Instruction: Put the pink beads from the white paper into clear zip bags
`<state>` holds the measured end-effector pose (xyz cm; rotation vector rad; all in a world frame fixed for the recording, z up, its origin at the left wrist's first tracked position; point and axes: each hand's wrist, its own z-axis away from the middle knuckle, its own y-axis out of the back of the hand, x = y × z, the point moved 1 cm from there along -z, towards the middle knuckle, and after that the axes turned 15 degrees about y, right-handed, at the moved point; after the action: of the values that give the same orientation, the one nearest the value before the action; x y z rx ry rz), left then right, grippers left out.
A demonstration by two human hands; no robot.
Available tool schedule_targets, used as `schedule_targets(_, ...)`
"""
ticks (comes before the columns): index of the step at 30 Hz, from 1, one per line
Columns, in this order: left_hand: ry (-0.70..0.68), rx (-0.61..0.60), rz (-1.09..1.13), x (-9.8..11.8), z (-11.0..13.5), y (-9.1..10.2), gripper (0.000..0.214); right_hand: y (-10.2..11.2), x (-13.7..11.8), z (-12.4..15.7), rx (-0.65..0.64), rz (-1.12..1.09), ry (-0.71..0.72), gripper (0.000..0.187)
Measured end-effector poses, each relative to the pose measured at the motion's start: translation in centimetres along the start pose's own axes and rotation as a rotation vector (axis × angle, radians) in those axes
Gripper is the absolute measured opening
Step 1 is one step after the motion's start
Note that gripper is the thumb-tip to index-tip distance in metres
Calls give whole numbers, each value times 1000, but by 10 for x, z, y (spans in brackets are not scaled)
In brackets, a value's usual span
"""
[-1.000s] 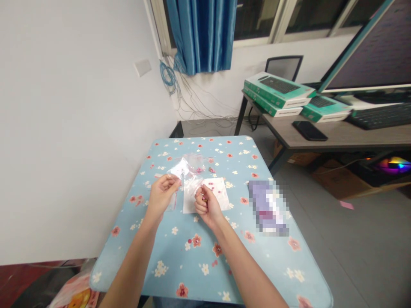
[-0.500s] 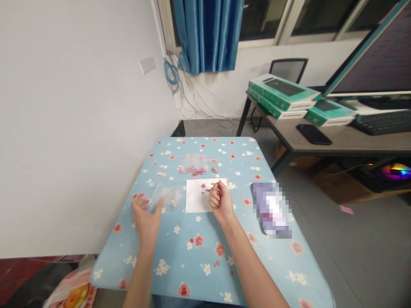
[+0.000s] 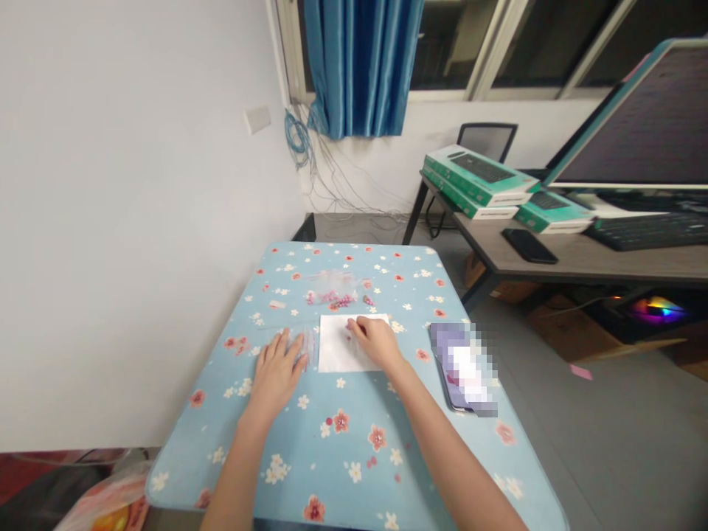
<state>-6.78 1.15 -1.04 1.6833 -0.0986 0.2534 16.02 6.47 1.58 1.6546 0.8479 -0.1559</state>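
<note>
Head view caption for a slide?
Left hand on clear plastic bag, right hand on white paper.

Pixelated blur over the phone (image 3: pixel 463 369), and pink beads (image 3: pixel 330 299) too small to tell apart.

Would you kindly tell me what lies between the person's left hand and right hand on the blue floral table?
In the head view, a white paper sheet lies between the left hand and the right hand, with the right hand's fingers resting on it.

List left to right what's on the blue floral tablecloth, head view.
left hand → white paper sheet → pixelated phone
</note>
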Motion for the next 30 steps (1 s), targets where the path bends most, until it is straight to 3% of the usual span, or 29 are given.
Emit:
schedule_targets(3, 17, 48, 8, 0, 1, 3, 44, -5, 1, -8, -180, 246, 61, 36)
schedule_targets(8, 18, 97, 105, 8, -5, 14, 46, -8, 7, -17, -264, 395, 76, 34)
schedule_targets(19, -32, 199, 390, 44, -22, 19, 38, -12, 10, -17, -243, 435, 63, 33)
schedule_targets(30, -18, 174, 414, 45, -16, 10, 31, -14, 10, -11, -145, 416, 172, 34)
